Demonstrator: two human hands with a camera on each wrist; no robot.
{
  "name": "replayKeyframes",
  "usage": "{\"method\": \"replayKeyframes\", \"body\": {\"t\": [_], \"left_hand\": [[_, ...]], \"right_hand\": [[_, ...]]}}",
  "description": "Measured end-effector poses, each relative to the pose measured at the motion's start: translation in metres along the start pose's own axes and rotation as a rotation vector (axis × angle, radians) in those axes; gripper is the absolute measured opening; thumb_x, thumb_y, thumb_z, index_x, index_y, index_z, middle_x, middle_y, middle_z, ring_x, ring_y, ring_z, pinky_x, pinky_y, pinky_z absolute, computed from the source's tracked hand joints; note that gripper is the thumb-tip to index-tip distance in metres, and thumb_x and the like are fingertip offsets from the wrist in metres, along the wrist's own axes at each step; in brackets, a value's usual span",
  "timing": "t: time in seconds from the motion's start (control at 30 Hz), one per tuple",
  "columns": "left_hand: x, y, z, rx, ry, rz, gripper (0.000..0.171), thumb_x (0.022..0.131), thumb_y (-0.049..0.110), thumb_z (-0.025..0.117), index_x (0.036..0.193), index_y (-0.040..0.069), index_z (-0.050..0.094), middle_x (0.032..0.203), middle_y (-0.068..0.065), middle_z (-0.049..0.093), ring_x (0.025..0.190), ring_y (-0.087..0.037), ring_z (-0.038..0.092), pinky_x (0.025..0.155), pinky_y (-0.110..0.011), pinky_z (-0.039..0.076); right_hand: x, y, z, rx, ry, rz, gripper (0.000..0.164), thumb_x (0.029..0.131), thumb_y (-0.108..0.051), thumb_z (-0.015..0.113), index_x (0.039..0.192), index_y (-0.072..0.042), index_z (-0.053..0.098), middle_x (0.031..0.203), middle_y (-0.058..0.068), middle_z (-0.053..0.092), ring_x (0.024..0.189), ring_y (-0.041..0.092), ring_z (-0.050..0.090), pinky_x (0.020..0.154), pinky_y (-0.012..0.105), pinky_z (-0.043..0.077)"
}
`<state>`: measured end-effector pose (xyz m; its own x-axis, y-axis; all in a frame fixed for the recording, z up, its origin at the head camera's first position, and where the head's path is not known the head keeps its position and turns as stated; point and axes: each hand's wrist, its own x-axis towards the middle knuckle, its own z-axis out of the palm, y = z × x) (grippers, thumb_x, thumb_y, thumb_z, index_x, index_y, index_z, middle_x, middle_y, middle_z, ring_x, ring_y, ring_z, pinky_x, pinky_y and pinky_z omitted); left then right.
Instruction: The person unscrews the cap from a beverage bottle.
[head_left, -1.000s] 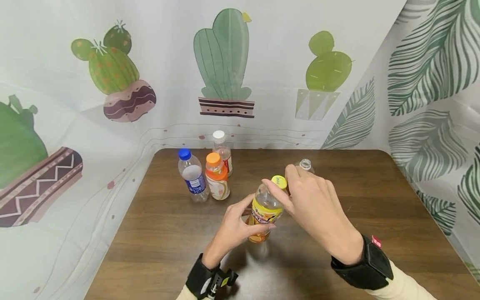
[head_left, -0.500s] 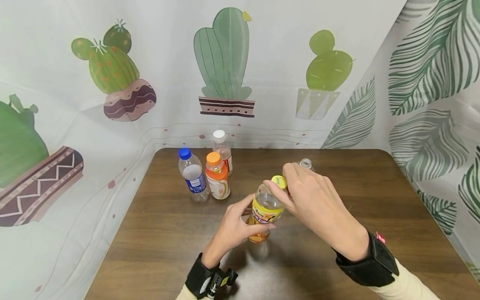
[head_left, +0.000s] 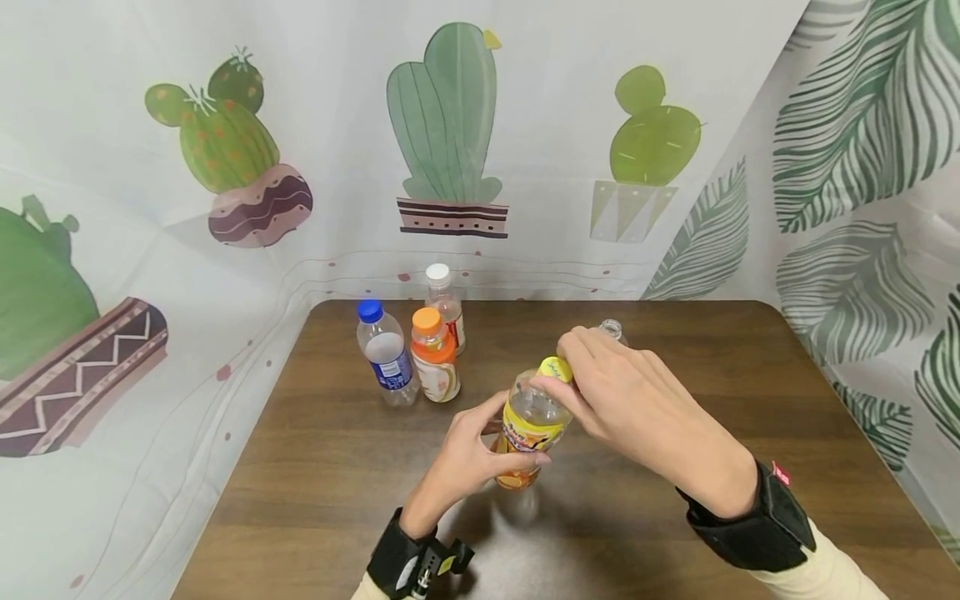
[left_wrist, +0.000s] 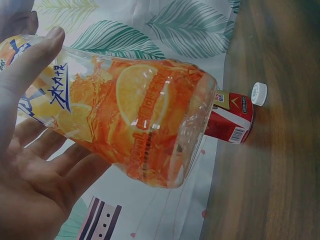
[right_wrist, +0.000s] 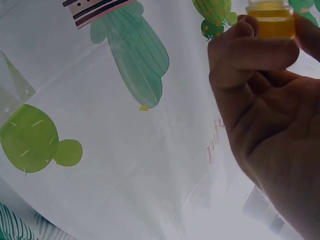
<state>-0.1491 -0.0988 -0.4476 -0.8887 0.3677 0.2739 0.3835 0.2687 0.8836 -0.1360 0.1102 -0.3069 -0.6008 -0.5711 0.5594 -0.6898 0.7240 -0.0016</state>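
A clear bottle (head_left: 528, 425) with a yellow label and orange-slice print is held upright, tilted a little, near the middle of the table. My left hand (head_left: 468, 454) grips it around the label, thumb across the front; the left wrist view shows the bottle's lower body (left_wrist: 150, 120) up close. My right hand (head_left: 626, 392) pinches the yellow cap (head_left: 556, 369) at its top, thumb on one side and curled fingers on the other. The right wrist view shows this cap (right_wrist: 275, 25) at the bottle's neck, between the fingers.
Three capped bottles stand at the back left: blue-capped (head_left: 386, 354), orange-capped (head_left: 435, 354) and white-capped (head_left: 446, 304). Behind my right hand is an uncapped bottle (head_left: 611, 329), mostly hidden. A white cap (left_wrist: 259, 94) lies on the table beside a red-labelled bottle (left_wrist: 232, 115).
My right wrist has shifted right and slightly downward as the hand turns at the cap. The bottle's top leans slightly further left. My left hand keeps its grip.
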Motion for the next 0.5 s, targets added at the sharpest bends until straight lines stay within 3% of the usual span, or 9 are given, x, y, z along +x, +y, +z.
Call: {"method": "replayKeyframes", "body": {"t": [0.1,0.3,0.5], "left_hand": [[-0.0004,-0.0007,-0.0002,-0.012,-0.008,0.004,0.065,0.074,0.034,0.088,0.131,0.038,0.057,0.117,0.014,0.069,0.103,-0.008,0.066,0.088,-0.029,0.057],[-0.0015,-0.0022,0.0002,-0.045,-0.04,-0.005,0.064,0.076,0.032,0.087,0.132,0.036,0.057,0.119,0.012,0.068,0.106,-0.008,0.066,0.09,-0.031,0.057],[-0.0023,-0.0042,0.0014,-0.057,-0.055,0.008,0.064,0.076,0.031,0.087,0.132,0.032,0.058,0.118,0.01,0.069,0.105,-0.009,0.066,0.09,-0.031,0.057]], "right_hand": [[-0.001,0.0012,-0.0004,0.003,-0.018,-0.024,0.034,0.095,-0.041,0.063,0.085,-0.013,0.046,0.073,-0.005,0.038,0.061,0.008,0.034,0.043,0.018,0.028],[-0.004,0.0029,0.0017,-0.009,-0.045,-0.074,0.032,0.102,-0.041,0.05,0.091,-0.011,0.05,0.078,-0.003,0.043,0.067,0.011,0.041,0.044,0.021,0.036],[-0.0068,0.0035,0.0051,0.011,-0.057,-0.09,0.031,0.103,-0.04,0.047,0.092,-0.011,0.05,0.083,-0.002,0.046,0.074,0.012,0.045,0.046,0.022,0.041]]}}
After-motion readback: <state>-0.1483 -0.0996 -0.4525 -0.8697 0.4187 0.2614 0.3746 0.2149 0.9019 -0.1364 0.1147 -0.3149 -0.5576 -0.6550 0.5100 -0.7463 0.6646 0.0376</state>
